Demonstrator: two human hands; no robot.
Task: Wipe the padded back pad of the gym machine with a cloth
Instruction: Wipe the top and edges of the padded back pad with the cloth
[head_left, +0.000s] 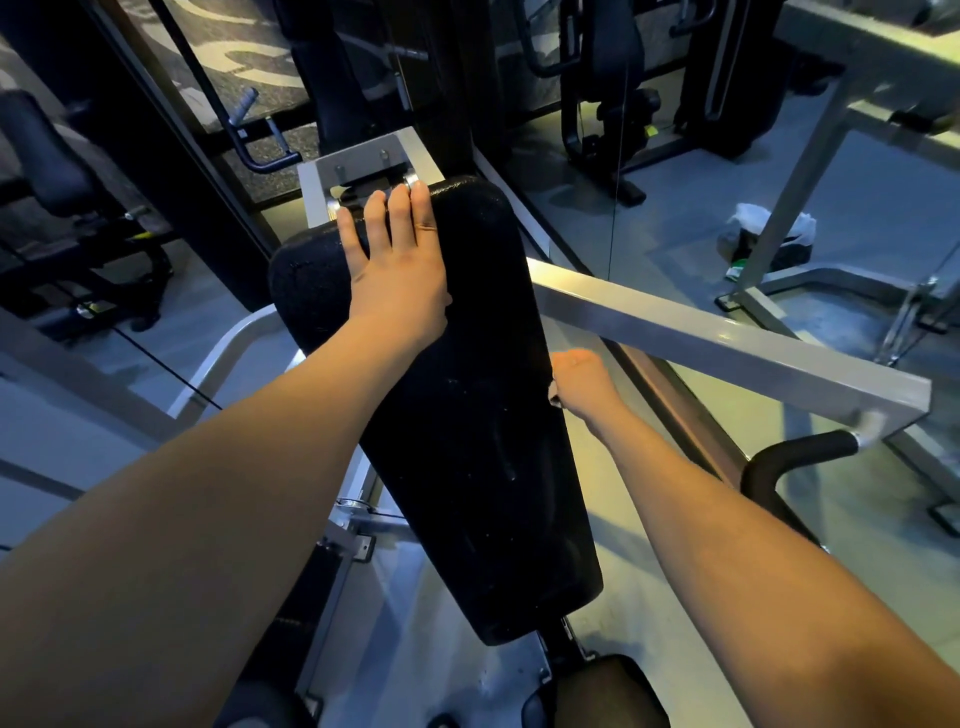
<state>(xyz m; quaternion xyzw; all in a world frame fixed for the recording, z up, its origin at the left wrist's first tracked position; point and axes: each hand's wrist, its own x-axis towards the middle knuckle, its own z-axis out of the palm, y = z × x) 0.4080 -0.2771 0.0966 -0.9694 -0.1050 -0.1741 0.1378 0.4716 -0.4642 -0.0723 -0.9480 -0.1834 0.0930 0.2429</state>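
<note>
item: back pad (467, 415), black, padded, long, tilted away from the viewer on a grey metal frame (727, 332). left hand (400, 275): flat on the pad's upper part, fingers spread, tips at the top edge, holding nothing. right hand (582, 384): at the pad's right edge, fingers curled under; only a small dark scrap shows at the fingers, cloth not clearly visible, grip cannot be told. risks, judged: wiping stays on the edge and misses the centre; knuckles may strike the metal frame just beside; the bracing palm covers an uncleaned patch.
</note>
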